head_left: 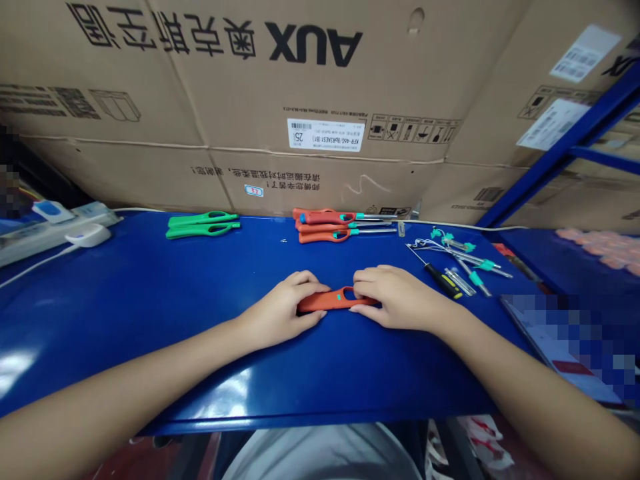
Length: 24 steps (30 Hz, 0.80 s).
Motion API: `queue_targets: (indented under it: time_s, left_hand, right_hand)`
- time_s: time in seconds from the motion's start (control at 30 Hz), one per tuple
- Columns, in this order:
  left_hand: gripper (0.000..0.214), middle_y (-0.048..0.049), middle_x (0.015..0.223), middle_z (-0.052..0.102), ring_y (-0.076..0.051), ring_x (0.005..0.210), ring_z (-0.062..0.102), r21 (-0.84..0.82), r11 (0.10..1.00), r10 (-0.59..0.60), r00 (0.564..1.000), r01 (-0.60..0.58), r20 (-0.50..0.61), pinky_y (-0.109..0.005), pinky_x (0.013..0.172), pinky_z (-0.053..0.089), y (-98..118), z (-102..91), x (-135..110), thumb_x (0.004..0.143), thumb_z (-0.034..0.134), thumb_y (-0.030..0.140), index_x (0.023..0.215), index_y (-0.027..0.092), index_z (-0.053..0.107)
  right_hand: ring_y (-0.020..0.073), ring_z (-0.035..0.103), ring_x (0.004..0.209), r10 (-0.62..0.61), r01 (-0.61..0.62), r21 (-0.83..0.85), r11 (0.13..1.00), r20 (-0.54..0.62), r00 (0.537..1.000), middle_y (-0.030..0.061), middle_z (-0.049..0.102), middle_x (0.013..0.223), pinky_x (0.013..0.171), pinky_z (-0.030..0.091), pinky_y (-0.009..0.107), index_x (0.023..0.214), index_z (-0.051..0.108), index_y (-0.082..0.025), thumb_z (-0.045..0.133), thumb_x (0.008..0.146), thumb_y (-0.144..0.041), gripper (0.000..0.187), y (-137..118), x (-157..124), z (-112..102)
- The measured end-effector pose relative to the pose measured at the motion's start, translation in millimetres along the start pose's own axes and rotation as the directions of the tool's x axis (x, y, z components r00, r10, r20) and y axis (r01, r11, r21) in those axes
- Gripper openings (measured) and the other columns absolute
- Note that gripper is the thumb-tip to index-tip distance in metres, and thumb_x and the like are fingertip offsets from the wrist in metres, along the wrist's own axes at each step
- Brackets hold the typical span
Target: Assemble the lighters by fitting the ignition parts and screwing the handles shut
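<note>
Between my two hands lies an orange lighter casing [327,301] with an oval finger hole and a small green part in it; no metal tube shows on it. My left hand [290,305] pinches its plain left end between thumb and fingers. At the right end, beside the hole, my right hand [385,295] grips it, its fingers hiding the tip. Behind them rests a stack of orange lighters [325,227] with metal tubes pointing right. Green lighter casings [200,225] lie farther left.
On the right are metal tubes with green parts [483,263], a screwdriver [444,280] and a clear plastic piece [460,281]. A tablet-like device [565,360] sits at the right edge. A power strip [60,233] is at left. Cardboard [250,87] walls the back of the blue table [200,393].
</note>
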<state>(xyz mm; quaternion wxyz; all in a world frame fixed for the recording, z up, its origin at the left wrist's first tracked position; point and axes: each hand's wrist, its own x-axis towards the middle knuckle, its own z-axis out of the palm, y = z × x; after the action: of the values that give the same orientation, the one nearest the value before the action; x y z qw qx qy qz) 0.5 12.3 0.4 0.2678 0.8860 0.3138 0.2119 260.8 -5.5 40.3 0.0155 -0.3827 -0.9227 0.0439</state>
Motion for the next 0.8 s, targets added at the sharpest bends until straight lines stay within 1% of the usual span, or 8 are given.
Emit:
queue_targets:
  time_s: [0.17, 0.3, 0.37, 0.43, 0.47, 0.53, 0.63, 0.8]
  left_hand:
    - [0.035, -0.0091, 0.116, 0.065, -0.024, 0.108, 0.064, 0.019, 0.998, 0.055, 0.998, -0.055, -0.01, -0.039, 0.099, 0.053, -6.5, -0.4, 0.2, 0.094, 0.063, 0.029, 0.128, 0.021, 0.065]
    - [0.041, -0.0096, 0.119, 0.067, -0.024, 0.109, 0.065, 0.026, 0.998, 0.056, 0.997, -0.055, -0.049, -0.04, 0.1, 0.053, -10.5, 1.9, 0.7, 0.094, 0.065, 0.032, 0.133, 0.022, 0.061]
    - [0.047, -0.0096, 0.126, 0.067, -0.026, 0.114, 0.065, 0.021, 0.999, 0.044, 0.997, -0.043, -0.062, -0.042, 0.102, 0.052, -12.4, 3.3, 0.3, 0.092, 0.067, 0.034, 0.137, 0.024, 0.057]
    - [0.058, -0.0103, 0.134, 0.065, -0.028, 0.119, 0.064, 0.009, 1.0, 0.017, 0.997, -0.017, -0.082, -0.043, 0.104, 0.052, -14.4, 4.9, -0.4, 0.089, 0.071, 0.036, 0.142, 0.026, 0.052]
    - [0.063, -0.0107, 0.136, 0.064, -0.028, 0.118, 0.064, 0.003, 1.0, -0.001, 0.996, 0.001, -0.092, -0.043, 0.103, 0.052, -15.3, 5.6, -0.9, 0.088, 0.073, 0.037, 0.145, 0.026, 0.049]
    - [0.069, -0.0108, 0.132, 0.065, -0.027, 0.11, 0.067, -0.005, 0.999, -0.032, 0.994, 0.032, -0.107, -0.041, 0.097, 0.055, -16.1, 6.5, -1.7, 0.086, 0.073, 0.038, 0.148, 0.026, 0.045]
    - [0.068, -0.0089, 0.121, 0.068, -0.023, 0.1, 0.068, -0.018, 0.999, -0.032, 0.993, 0.03, -0.112, -0.037, 0.09, 0.057, -14.7, 6.2, -2.1, 0.086, 0.07, 0.032, 0.149, 0.026, 0.044]
    - [0.072, -0.0064, 0.115, 0.067, -0.021, 0.101, 0.067, -0.041, 0.999, -0.009, 0.993, 0.004, -0.116, -0.035, 0.092, 0.055, -12.3, 4.7, -1.0, 0.082, 0.064, 0.019, 0.15, 0.025, 0.04]
  right_hand:
    - [0.0186, 0.058, 0.079, 0.009, -0.007, 0.049, 0.999, -0.043, 0.999, 0.0047, 0.065, 0.089, 0.075, 0.042, 0.031, 0.083, 0.063, -0.019, 0.058, 0.098, -0.037, 0.024, 2.5, -4.9, 0.4]
    - [0.0195, 0.06, 0.081, 0.017, -0.013, 0.066, 0.998, -0.063, 0.998, 0.0055, 0.068, 0.09, 0.077, 0.044, 0.032, 0.087, 0.065, -0.019, 0.054, 0.101, -0.038, 0.026, 3.6, -6.5, 1.6]
    - [0.0208, 0.063, 0.086, 0.054, -0.048, 0.072, 0.996, -0.09, 0.994, 0.0065, 0.071, 0.093, 0.08, 0.045, 0.033, 0.094, 0.066, -0.019, 0.048, 0.103, -0.036, 0.026, 5.0, -6.6, 3.9]
    - [0.022, 0.067, 0.09, 0.128, -0.118, 0.076, 0.99, -0.144, 0.981, 0.0071, 0.073, 0.097, 0.082, 0.046, 0.033, 0.101, 0.067, -0.02, 0.043, 0.105, -0.032, 0.027, 7.7, -7.2, 6.3]
    - [0.0223, 0.068, 0.092, 0.166, -0.153, 0.082, 0.985, -0.174, 0.971, 0.007, 0.074, 0.1, 0.082, 0.047, 0.033, 0.102, 0.067, -0.02, 0.043, 0.105, -0.031, 0.027, 9.5, -7.7, 7.2]
    - [0.0221, 0.07, 0.094, 0.22, -0.201, 0.101, 0.974, -0.226, 0.949, 0.0062, 0.076, 0.105, 0.082, 0.048, 0.032, 0.105, 0.067, -0.021, 0.043, 0.104, -0.029, 0.026, 13.7, -9.2, 8.0]
    - [0.0222, 0.071, 0.095, 0.249, -0.227, 0.109, 0.968, -0.269, 0.931, 0.0059, 0.076, 0.109, 0.081, 0.05, 0.032, 0.106, 0.068, -0.022, 0.044, 0.103, -0.03, 0.025, 19.3, -11.5, 7.0]
    - [0.022, 0.072, 0.092, 0.276, -0.26, 0.091, 0.961, -0.289, 0.917, 0.0046, 0.077, 0.106, 0.075, 0.048, 0.031, 0.104, 0.067, -0.022, 0.044, 0.102, -0.029, 0.024, 22.9, -15.0, 1.1]
